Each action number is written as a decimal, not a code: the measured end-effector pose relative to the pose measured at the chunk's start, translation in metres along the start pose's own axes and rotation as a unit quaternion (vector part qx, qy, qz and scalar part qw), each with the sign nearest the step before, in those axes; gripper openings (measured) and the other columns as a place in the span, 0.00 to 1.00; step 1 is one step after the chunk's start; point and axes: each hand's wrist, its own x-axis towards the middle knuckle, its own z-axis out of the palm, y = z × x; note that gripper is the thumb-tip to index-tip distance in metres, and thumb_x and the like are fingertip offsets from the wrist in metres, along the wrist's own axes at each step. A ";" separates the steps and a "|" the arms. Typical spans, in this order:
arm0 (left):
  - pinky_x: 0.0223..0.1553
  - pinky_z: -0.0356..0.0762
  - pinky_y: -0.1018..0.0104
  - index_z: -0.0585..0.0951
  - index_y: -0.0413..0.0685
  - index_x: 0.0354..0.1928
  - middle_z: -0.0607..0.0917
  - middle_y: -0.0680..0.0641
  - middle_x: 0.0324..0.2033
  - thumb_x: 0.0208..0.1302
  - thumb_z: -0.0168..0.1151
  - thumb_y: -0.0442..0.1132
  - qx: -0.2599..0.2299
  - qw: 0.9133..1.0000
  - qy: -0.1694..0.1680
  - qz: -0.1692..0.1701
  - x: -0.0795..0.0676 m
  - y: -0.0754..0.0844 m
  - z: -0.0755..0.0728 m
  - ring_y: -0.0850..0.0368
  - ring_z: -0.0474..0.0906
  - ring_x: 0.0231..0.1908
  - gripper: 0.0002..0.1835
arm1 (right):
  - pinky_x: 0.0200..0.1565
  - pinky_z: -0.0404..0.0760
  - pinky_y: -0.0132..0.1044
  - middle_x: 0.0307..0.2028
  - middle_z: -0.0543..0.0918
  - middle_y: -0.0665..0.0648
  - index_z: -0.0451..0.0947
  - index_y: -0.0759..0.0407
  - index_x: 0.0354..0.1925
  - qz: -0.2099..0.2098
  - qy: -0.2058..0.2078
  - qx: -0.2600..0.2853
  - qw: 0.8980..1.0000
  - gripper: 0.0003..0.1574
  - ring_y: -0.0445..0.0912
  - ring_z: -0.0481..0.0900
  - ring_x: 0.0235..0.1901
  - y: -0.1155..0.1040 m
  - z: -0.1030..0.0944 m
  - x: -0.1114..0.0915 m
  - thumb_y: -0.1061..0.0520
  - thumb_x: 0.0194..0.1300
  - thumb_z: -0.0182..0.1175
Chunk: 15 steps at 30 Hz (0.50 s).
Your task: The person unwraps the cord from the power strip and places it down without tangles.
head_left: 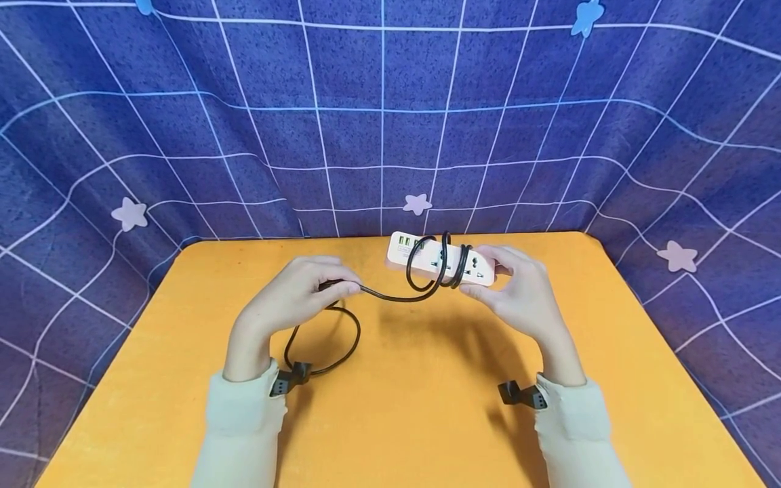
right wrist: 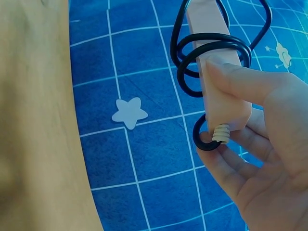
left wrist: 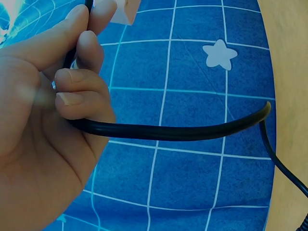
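A white power strip [head_left: 399,252] with sockets and green USB ports is held up over the table by my right hand [head_left: 518,288]. That hand grips its right end, thumb along one side, near the ribbed cord collar [right wrist: 221,134]. Several loose loops of black cord [right wrist: 211,46] wrap around the strip's body. To the left, my left hand [head_left: 299,291] holds the cord [head_left: 396,299], pinched between thumb and fingers. In the left wrist view the lower fingers curl around the cord [left wrist: 159,132] too. Below that hand, more cord hangs in a loop; its plug end is out of sight.
The yellow table [head_left: 403,420] spreads beneath both hands. A blue grid-patterned curtain [head_left: 348,135] with star shapes encloses the back and sides. Each wrist carries a small black camera, one at the left cuff [head_left: 289,379] and one at the right [head_left: 521,394].
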 end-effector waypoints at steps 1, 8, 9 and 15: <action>0.42 0.80 0.64 0.91 0.57 0.49 0.85 0.61 0.36 0.77 0.65 0.43 0.001 1.000 0.004 0.000 0.000 -0.001 0.000 0.64 0.78 0.35 0.07 | 0.46 0.84 0.39 0.47 0.89 0.51 0.87 0.55 0.57 0.001 -0.001 0.001 1.000 0.35 0.47 0.87 0.43 0.000 0.000 0.000 0.57 0.50 0.86; 0.46 0.81 0.60 0.90 0.55 0.49 0.88 0.59 0.39 0.77 0.65 0.43 0.047 0.999 0.025 -0.012 0.001 -0.004 -0.001 0.62 0.80 0.39 0.08 | 0.47 0.84 0.40 0.48 0.89 0.48 0.87 0.52 0.57 0.008 -0.006 -0.003 1.000 0.34 0.44 0.87 0.44 0.001 0.000 0.000 0.55 0.52 0.86; 0.46 0.81 0.60 0.90 0.54 0.50 0.88 0.59 0.40 0.78 0.65 0.43 0.055 0.998 0.024 -0.017 0.001 -0.004 -0.001 0.62 0.80 0.39 0.08 | 0.47 0.84 0.40 0.48 0.89 0.49 0.87 0.52 0.57 0.007 -0.005 -0.004 1.000 0.34 0.44 0.87 0.44 0.001 0.000 0.000 0.55 0.52 0.86; 0.46 0.79 0.59 0.89 0.53 0.57 0.87 0.57 0.39 0.78 0.64 0.43 0.073 0.996 -0.006 -0.046 0.004 -0.002 0.001 0.60 0.78 0.36 0.12 | 0.47 0.84 0.41 0.47 0.89 0.48 0.87 0.52 0.57 0.008 -0.003 -0.005 1.000 0.35 0.42 0.86 0.44 0.000 0.000 0.000 0.56 0.50 0.87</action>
